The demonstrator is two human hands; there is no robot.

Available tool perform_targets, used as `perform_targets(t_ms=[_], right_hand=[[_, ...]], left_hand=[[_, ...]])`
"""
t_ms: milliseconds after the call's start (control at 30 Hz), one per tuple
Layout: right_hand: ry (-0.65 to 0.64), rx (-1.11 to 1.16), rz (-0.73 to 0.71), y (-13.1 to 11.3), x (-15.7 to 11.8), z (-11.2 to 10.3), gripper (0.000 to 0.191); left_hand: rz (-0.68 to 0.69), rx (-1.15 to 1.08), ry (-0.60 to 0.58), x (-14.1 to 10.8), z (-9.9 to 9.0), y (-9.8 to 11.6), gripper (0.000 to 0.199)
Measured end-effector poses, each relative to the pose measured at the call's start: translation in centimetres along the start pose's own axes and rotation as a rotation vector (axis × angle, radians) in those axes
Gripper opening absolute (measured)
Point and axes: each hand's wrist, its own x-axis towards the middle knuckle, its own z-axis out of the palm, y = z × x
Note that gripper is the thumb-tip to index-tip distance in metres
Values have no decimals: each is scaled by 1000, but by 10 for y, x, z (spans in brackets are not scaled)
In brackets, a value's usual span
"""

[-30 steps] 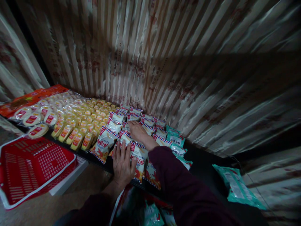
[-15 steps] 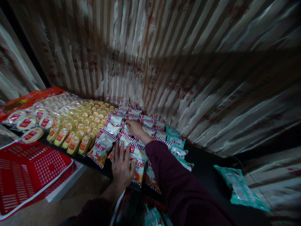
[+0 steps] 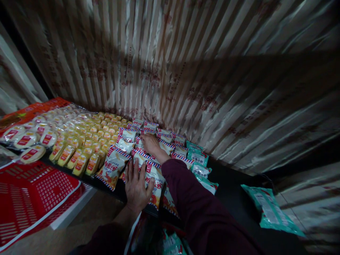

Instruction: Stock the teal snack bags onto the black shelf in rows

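My left hand [image 3: 137, 184] lies flat with its fingers spread against the front snack bags [image 3: 155, 179], which are white with red lettering and striped edges. Farther back in the same rows, my right hand [image 3: 151, 144] has its fingers bent together at the top edge of a snack bag [image 3: 139, 145]; the fingertips are partly hidden. A tilted snack bag [image 3: 113, 166] leans at the front just left of my left hand. Right of the white bags stand several teal snack bags [image 3: 198, 157].
Yellow packaged cakes [image 3: 81, 163] and round white packets [image 3: 25, 139] fill the black shelf's left side, with an orange package [image 3: 34, 108] behind. A red basket [image 3: 39, 191] sits below. One teal bag [image 3: 271, 210] lies at right. Pleated sheeting [image 3: 159, 71] hangs behind.
The view has shifted slightly, so the shelf goods sit a little farther left. Both hands stay in nearly the same places on the bags.
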Motion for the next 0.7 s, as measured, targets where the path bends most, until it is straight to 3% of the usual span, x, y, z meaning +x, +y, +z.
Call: perform_targets(t_ms=[167, 267, 400, 500, 600, 700], right_hand=[[143, 151, 20, 3, -16, -9, 34], [302, 242, -6, 2, -41, -17, 31], [608, 347, 46, -8, -103, -18, 32], [725, 343, 127, -18, -163, -4, 33], [737, 303, 174, -29, -221, 21, 34], [658, 279, 144, -40, -264, 46, 38]], left_hand=[[5, -2, -3, 0, 1, -1, 54], [18, -10, 6, 0, 0, -2, 53], [35, -30, 5, -1, -4, -1, 54], [59, -42, 3, -4, -9, 3, 55], [95, -53, -27, -9, -13, 9, 61], [147, -59, -95, -14, -17, 16, 70]])
